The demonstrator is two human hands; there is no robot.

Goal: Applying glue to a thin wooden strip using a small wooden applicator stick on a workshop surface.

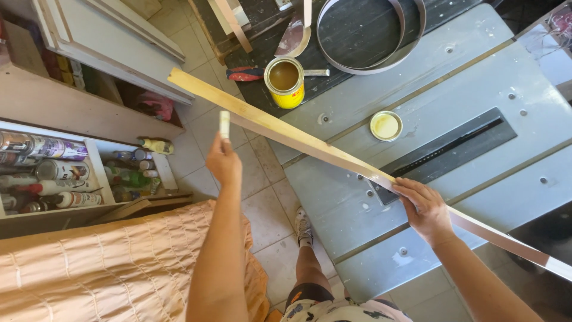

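Note:
A long thin strip [286, 135], pale wood-coloured along most of its length, runs diagonally from upper left to lower right over a grey saw table [476, 77]. My right hand [422, 209] presses on the strip near the table's slot. My left hand [223, 160] is raised off the table's left edge and pinches a small pale stick-like tool [224, 124] just below the strip. An open yellow can [285, 82] of brown liquid stands beyond the strip, its lid [386, 126] lying apart on the table.
A bent metal band [411, 42] loops at the table's far end. A red-handled tool [247, 74] lies by the can. Shelves with spray cans and bottles [56, 173] stand at left, above a peach quilted cloth [107, 268]. Tiled floor and my foot [304, 229] show below.

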